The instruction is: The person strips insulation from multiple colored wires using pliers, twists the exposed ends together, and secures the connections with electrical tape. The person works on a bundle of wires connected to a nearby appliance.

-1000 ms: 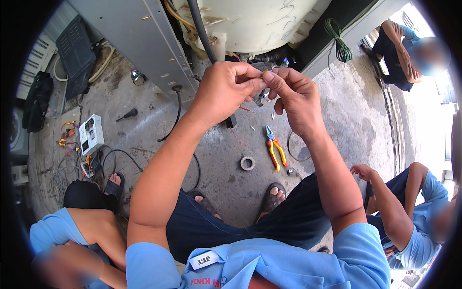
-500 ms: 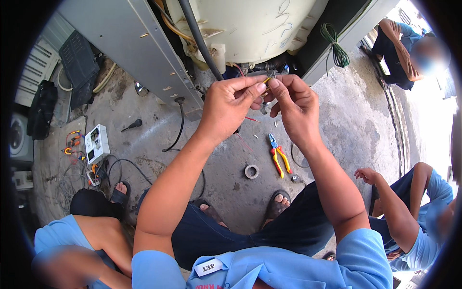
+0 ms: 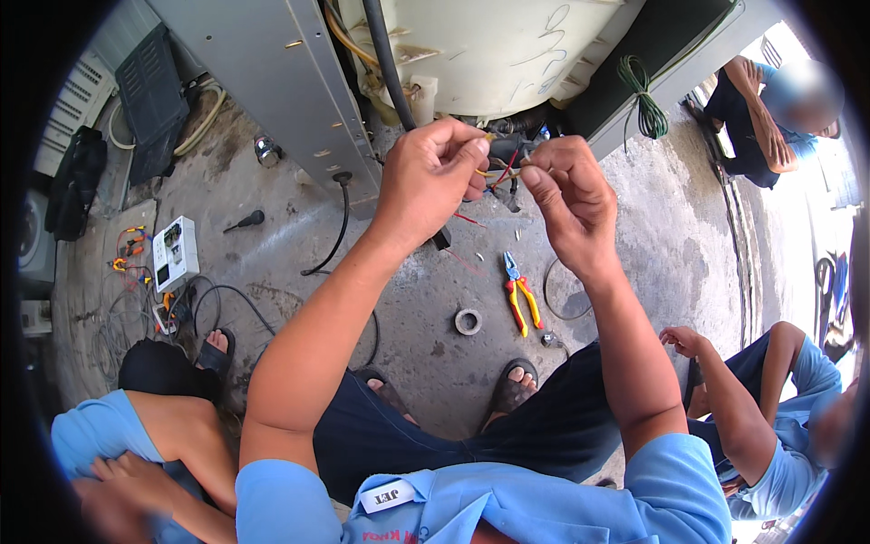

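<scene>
My left hand (image 3: 430,172) is closed in a pinch, with the tip of a yellow wire (image 3: 490,137) showing at its fingertips. Apart from it, to the right, my right hand (image 3: 577,204) pinches what looks like a thin wire; its end is too small to make out. In the gap between the hands a red wire (image 3: 509,167) hangs among other thin wires, below the pale tub (image 3: 480,63) of an opened washing machine. Combination pliers (image 3: 523,299) with red and yellow handles lie on the ground below my right hand.
A grey cabinet panel (image 3: 263,82) rises at the left of the tub; a coiled green wire (image 3: 651,118) hangs on the right. On the concrete lie a metal ring (image 3: 468,322), a black plug (image 3: 251,219) and a white meter box (image 3: 176,254) with cables. Several people crouch or sit around.
My hands, together at the yellow wire before, have drawn apart, the right one moving right and down. The red wire between them now shows. The whole view has shifted slightly.
</scene>
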### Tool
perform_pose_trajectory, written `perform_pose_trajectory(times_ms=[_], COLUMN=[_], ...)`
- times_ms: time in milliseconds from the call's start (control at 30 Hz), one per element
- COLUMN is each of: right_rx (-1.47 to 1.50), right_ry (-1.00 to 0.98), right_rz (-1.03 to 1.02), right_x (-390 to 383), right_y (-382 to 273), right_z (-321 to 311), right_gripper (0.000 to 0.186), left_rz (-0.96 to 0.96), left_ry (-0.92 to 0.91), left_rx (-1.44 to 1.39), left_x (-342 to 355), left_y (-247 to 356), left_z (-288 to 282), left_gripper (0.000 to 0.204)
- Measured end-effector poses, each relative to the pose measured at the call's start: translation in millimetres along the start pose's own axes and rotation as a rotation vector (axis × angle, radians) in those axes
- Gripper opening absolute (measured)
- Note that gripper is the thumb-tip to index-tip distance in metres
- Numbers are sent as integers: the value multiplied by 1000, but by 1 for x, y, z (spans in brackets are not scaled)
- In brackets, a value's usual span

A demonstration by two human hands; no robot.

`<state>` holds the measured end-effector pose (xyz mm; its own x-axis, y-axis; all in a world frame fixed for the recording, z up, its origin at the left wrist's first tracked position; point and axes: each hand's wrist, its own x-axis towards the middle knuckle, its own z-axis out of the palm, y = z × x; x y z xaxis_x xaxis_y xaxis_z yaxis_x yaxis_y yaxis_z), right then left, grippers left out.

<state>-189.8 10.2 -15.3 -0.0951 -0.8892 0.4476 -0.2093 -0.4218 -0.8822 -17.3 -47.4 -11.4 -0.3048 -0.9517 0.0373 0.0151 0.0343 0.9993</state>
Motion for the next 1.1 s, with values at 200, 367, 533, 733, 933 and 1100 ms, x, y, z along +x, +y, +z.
perform_pose_trajectory(times_ms=[200, 367, 533, 733, 933, 1100], right_rx=[-421, -391, -415, 102, -375, -817], right_ry=[-111, -107, -76, 186, -26, -286], right_rz=[-404, -210, -186, 202, -167, -646], right_x=[18, 9, 7, 6, 18, 15], right_y=[2, -7, -3, -3, -22, -30], right_z=[-6, -3, -2, 4, -27, -21], right_gripper=[16, 14, 13, 15, 42, 38], left_rz=[297, 154, 186, 135, 68, 43], left_ry=[-126, -260, -235, -259, -320, -451], left_rx=[392, 252, 193, 284, 198, 192], left_x=[-7, -5, -8, -10, -7, -4], left_y=[-1, -5, -9, 8, 5, 9], left_z=[0, -5, 3, 0, -15, -26], left_gripper=[11, 9, 10, 15, 15, 13])
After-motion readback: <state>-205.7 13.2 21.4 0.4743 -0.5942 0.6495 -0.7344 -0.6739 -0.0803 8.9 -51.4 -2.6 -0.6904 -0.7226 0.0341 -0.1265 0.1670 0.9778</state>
